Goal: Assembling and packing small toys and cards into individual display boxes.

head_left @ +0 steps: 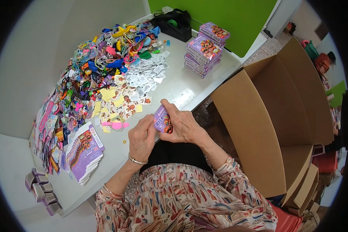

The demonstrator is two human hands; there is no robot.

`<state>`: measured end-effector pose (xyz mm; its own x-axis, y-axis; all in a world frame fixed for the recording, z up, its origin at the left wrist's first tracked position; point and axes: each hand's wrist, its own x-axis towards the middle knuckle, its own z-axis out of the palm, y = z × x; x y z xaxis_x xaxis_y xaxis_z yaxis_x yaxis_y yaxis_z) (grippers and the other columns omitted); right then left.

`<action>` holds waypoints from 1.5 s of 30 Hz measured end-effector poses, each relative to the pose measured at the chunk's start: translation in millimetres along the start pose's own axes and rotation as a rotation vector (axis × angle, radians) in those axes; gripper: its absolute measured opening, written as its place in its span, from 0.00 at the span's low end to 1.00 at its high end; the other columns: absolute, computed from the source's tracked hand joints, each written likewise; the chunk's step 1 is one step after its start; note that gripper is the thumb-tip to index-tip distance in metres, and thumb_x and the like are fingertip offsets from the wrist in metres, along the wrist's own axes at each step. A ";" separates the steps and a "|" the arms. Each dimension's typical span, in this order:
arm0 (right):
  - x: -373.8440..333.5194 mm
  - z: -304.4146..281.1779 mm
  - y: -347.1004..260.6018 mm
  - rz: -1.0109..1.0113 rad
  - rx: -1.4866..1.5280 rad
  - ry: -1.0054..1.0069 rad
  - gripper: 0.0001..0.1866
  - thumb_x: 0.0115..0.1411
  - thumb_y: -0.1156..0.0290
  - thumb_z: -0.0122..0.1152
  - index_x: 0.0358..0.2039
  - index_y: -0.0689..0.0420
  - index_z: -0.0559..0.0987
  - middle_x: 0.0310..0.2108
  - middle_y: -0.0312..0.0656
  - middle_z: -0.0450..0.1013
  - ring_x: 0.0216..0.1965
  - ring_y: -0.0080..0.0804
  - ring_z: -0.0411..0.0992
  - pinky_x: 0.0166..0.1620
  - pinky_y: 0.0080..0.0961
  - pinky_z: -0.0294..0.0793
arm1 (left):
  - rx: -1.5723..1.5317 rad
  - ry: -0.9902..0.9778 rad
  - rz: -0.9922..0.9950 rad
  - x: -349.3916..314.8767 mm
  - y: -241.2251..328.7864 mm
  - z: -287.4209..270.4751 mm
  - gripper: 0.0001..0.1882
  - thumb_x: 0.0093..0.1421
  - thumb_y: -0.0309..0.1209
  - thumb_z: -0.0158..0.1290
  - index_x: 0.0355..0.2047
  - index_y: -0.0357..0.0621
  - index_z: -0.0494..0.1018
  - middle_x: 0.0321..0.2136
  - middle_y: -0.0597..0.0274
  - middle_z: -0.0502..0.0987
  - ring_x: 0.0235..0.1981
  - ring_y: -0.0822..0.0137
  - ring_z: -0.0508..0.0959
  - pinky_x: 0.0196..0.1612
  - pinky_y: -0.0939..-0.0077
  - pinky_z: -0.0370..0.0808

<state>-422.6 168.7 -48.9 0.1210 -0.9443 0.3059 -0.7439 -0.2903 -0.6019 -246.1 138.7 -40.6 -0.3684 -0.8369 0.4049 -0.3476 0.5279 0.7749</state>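
A small purple printed box (161,116) is held over the table's near edge, in front of my body. My right hand (185,125) wraps round its right side, thumb and fingers closed on it. At its left end, the bent fingers of my left hand (141,138) press against the box. Just left of my left hand lies a pink strip with a pale loop (116,125). A fanned stack of flat purple printed cartons (85,154) rests farther left. Yellow and white picture cards (123,102) are spread beyond my hands, beside many small white folded packets (147,73).
A large heap of colourful small toys (100,63) covers the table's back left. Stacked purple boxes (203,52) and a black tape dispenser (174,29) stand at the back. A big open cardboard carton (255,143) is at my right. Grey-purple boxes (42,191) sit far left.
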 end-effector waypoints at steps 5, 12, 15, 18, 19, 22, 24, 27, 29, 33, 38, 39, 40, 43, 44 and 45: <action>9.8 -16.6 -4.2 -0.012 -0.045 0.005 0.47 0.42 0.57 0.66 0.59 0.62 0.57 0.40 0.57 0.70 0.33 0.56 0.74 0.34 0.42 0.75 | -0.499 -0.070 -0.309 16.7 -14.8 -2.6 0.10 0.60 0.21 0.52 0.42 0.32 0.73 0.34 0.59 0.79 0.34 0.70 0.79 0.40 0.80 0.75; 71.6 -133.3 6.9 -0.181 -0.446 0.501 0.47 0.42 0.56 0.69 0.59 0.62 0.59 0.40 0.53 0.71 0.40 0.45 0.73 0.43 0.35 0.75 | -0.524 -0.033 -0.240 32.2 -1.4 -17.2 0.24 0.58 0.23 0.56 0.55 0.38 0.64 0.50 0.57 0.70 0.48 0.67 0.73 0.48 0.75 0.73; 94.3 -171.2 25.4 -0.046 -0.485 0.497 0.49 0.43 0.51 0.68 0.60 0.63 0.58 0.41 0.56 0.72 0.42 0.46 0.74 0.46 0.35 0.74 | -0.493 -0.066 -0.261 16.2 -9.1 -16.9 0.23 0.58 0.23 0.55 0.54 0.38 0.64 0.49 0.58 0.71 0.47 0.66 0.74 0.48 0.75 0.73; 117.8 -197.4 52.0 0.123 -0.488 0.457 0.50 0.43 0.48 0.66 0.60 0.64 0.57 0.40 0.59 0.72 0.43 0.48 0.74 0.48 0.37 0.72 | -0.501 -0.110 -0.320 4.2 -11.1 -14.1 0.23 0.58 0.22 0.55 0.53 0.37 0.65 0.48 0.56 0.72 0.45 0.65 0.75 0.48 0.74 0.74; 125.4 -205.6 62.0 0.140 -0.526 0.466 0.51 0.43 0.46 0.65 0.60 0.65 0.56 0.40 0.60 0.72 0.43 0.49 0.74 0.49 0.38 0.72 | -0.501 -0.107 -0.321 1.7 -11.7 -13.6 0.23 0.58 0.22 0.55 0.53 0.37 0.65 0.48 0.56 0.72 0.45 0.65 0.75 0.48 0.74 0.74; 142.8 -224.0 92.5 0.206 -0.578 0.377 0.48 0.42 0.44 0.67 0.59 0.61 0.62 0.46 0.56 0.72 0.49 0.48 0.72 0.52 0.39 0.71 | -0.527 -0.116 -0.324 -0.9 -9.4 -9.5 0.23 0.58 0.23 0.55 0.53 0.37 0.65 0.48 0.56 0.72 0.45 0.65 0.76 0.47 0.74 0.74; 155.0 -229.9 111.8 0.242 -0.646 0.326 0.47 0.43 0.43 0.67 0.58 0.59 0.65 0.47 0.54 0.72 0.51 0.47 0.71 0.53 0.39 0.71 | -0.508 -0.151 -0.337 -2.1 -4.1 -9.0 0.23 0.58 0.23 0.55 0.54 0.38 0.65 0.47 0.55 0.74 0.44 0.66 0.76 0.47 0.74 0.74; 165.4 -231.8 129.8 0.424 -0.669 0.085 0.43 0.43 0.42 0.67 0.55 0.56 0.70 0.49 0.51 0.72 0.52 0.45 0.70 0.54 0.39 0.71 | -0.477 -0.181 -0.321 -6.0 -4.4 -9.9 0.23 0.58 0.23 0.55 0.54 0.38 0.65 0.46 0.55 0.75 0.43 0.66 0.77 0.48 0.75 0.74; 164.3 -226.4 142.1 0.449 -0.586 0.078 0.41 0.45 0.44 0.67 0.54 0.57 0.71 0.48 0.52 0.72 0.51 0.45 0.71 0.54 0.39 0.70 | -0.487 -0.188 -0.351 -7.9 -5.6 -11.5 0.23 0.58 0.23 0.55 0.54 0.38 0.65 0.46 0.54 0.75 0.43 0.67 0.77 0.47 0.75 0.74; 173.6 -209.3 132.4 0.442 -0.587 -0.018 0.38 0.48 0.47 0.67 0.55 0.58 0.70 0.50 0.53 0.71 0.52 0.45 0.70 0.54 0.38 0.70 | -0.485 -0.139 -0.383 -19.8 -13.5 -19.2 0.21 0.59 0.24 0.55 0.53 0.38 0.66 0.45 0.55 0.76 0.43 0.67 0.78 0.47 0.75 0.74; 165.3 -212.5 189.1 0.210 -0.612 0.105 0.33 0.56 0.49 0.62 0.52 0.61 0.70 0.45 0.53 0.73 0.45 0.43 0.73 0.47 0.35 0.72 | -0.392 -0.119 -0.327 -16.1 -10.5 -32.7 0.19 0.59 0.26 0.55 0.50 0.38 0.67 0.42 0.57 0.77 0.38 0.69 0.79 0.44 0.76 0.75; 166.3 -216.4 179.4 0.226 -0.613 0.107 0.32 0.57 0.48 0.61 0.52 0.62 0.70 0.45 0.53 0.74 0.44 0.43 0.74 0.46 0.35 0.72 | -0.401 -0.108 -0.323 -16.7 -7.7 -38.3 0.18 0.59 0.27 0.55 0.50 0.38 0.68 0.41 0.57 0.77 0.38 0.68 0.79 0.44 0.75 0.75; 169.7 -222.5 176.1 0.262 -0.566 0.045 0.31 0.58 0.49 0.59 0.52 0.62 0.70 0.45 0.53 0.74 0.45 0.42 0.73 0.46 0.34 0.72 | -0.403 -0.097 -0.314 -17.8 -3.8 -46.3 0.18 0.59 0.28 0.55 0.49 0.39 0.69 0.40 0.58 0.77 0.37 0.68 0.79 0.44 0.75 0.75; 163.9 -246.6 216.6 0.196 -0.549 0.105 0.35 0.58 0.44 0.57 0.54 0.61 0.69 0.45 0.55 0.72 0.43 0.45 0.73 0.44 0.35 0.73 | -0.294 -0.077 -0.239 -21.7 2.7 -70.9 0.17 0.58 0.29 0.57 0.47 0.39 0.70 0.40 0.59 0.77 0.36 0.66 0.79 0.44 0.74 0.75; 164.4 -245.3 225.2 0.173 -0.521 0.090 0.35 0.58 0.44 0.57 0.54 0.61 0.69 0.45 0.55 0.72 0.43 0.45 0.73 0.44 0.35 0.73 | -0.263 -0.043 -0.267 -26.9 2.4 -83.0 0.18 0.56 0.31 0.59 0.46 0.40 0.72 0.42 0.57 0.77 0.39 0.62 0.79 0.46 0.72 0.74; 164.3 -243.7 231.1 0.160 -0.690 0.202 0.36 0.59 0.44 0.56 0.57 0.59 0.67 0.50 0.55 0.69 0.45 0.46 0.72 0.46 0.36 0.73 | -0.241 -0.024 -0.284 -33.0 -0.8 -97.6 0.18 0.56 0.31 0.59 0.46 0.40 0.72 0.42 0.57 0.77 0.39 0.62 0.79 0.46 0.72 0.74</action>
<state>-734.8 -15.8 42.0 -0.0972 -0.9008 0.4233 -0.9948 0.0745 -0.0698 -149.6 151.8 -7.2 -0.3077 -0.9399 0.1479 -0.2272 0.2236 0.9478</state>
